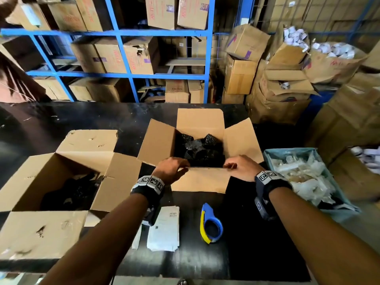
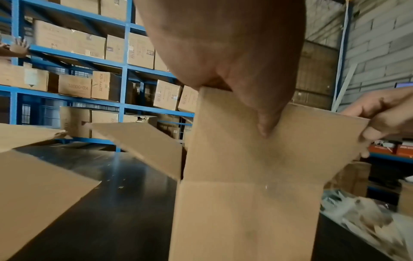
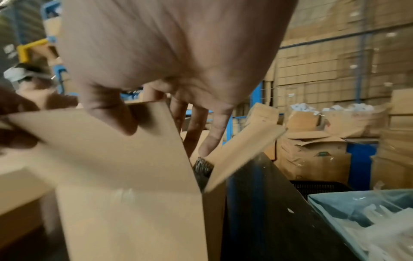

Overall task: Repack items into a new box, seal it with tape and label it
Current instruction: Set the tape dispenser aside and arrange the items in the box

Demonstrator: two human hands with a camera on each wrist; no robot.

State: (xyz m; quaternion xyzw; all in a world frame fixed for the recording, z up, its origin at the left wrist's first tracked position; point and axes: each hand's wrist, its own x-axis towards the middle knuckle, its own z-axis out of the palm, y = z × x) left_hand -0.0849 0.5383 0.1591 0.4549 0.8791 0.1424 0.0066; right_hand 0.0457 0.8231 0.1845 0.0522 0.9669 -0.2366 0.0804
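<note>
Fingers first: both hands are pinching the near flap [image 1: 202, 178] of the new box [image 1: 158, 142], thumbs on the outside face, fingers hooked over the top edge. Left hand [image 1: 170, 169] has the flap's left end, right hand [image 1: 239, 166] the right end, so the flap stands upright between them. Right wrist view shows the right fingertips [image 3: 206, 144] dipping down inside, just above the black packets [image 1: 200, 150] that fill the box right behind the fingers.

My guess is this is the start of closing up. To do it well I'd fold this flap down evenly from both ends so it doesn't crease crooked, and push any packet sticking up below the rim first. The two side flaps splay out past each hand and the far flap stands up beyond the packets.

Tape dispenser [image 1: 210, 225] sits back toward the wrists, between the forearms, and the label sheets [image 1: 164, 229] lie under the left forearm. Old box [image 1: 51, 182] is off to the left of the left hand, still with some dark stuff in it, so maybe check that before taping
</note>
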